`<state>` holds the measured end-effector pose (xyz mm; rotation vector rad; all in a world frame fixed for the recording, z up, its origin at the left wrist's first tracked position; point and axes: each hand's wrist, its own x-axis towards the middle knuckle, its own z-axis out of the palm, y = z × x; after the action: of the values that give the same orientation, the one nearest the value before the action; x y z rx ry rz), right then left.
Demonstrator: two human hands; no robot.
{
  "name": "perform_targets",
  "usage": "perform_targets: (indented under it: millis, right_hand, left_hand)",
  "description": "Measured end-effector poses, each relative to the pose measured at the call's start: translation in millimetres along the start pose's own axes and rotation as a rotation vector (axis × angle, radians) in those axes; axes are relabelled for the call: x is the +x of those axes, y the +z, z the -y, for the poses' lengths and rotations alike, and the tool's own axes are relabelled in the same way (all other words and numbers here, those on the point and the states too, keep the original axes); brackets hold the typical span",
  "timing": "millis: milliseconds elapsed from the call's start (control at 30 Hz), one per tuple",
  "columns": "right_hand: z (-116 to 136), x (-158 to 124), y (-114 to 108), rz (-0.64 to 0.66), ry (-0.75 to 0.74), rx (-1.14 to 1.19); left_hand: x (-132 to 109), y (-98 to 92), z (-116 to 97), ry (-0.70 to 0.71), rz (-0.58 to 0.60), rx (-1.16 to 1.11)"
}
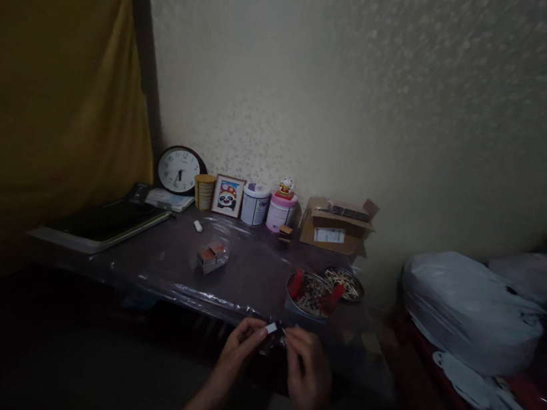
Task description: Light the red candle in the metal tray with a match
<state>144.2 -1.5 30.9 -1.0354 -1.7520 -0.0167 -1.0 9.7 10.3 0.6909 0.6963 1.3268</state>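
In front of the table's near edge my two hands are close together. My left hand [241,342] pinches a small white-and-black object [271,328], perhaps a little box; the dim light hides its details. My right hand [307,364] has its thumb and fingertips closed at the dark end of that object, and what they grip is too small to tell. Just beyond stands a round dish [308,312] of small dark-and-pale bits with red pieces on it. Behind it, a second dish [344,283] holds thin pale sticks.
A clear-wrapped stack of small brown boxes [213,257] sits mid-table [248,282]. Along the wall stand a clock [178,170], a picture frame [228,196], two tubs [255,205] and an open cardboard box [335,230]. White bags [467,304] lie at right; a yellow curtain [58,82] hangs left.
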Motion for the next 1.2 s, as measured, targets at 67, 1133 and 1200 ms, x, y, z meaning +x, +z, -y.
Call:
perform_targets:
  millis: [67, 1133, 1200]
  right_hand:
    - [-8, 0, 3, 0.036, 0.032, -0.018]
    - [-25, 57, -30, -0.423, 0.583, 0.127]
    - [-22, 62, -29, -0.413, 0.619, 0.171]
  left_hand:
    - [-1, 0.3, 0, 0.018, 0.005, 0.0]
    - [5, -1.3, 14, -0.212, 0.151, 0.197]
    - [5, -1.9, 15, -0.219, 0.144, 0.192]
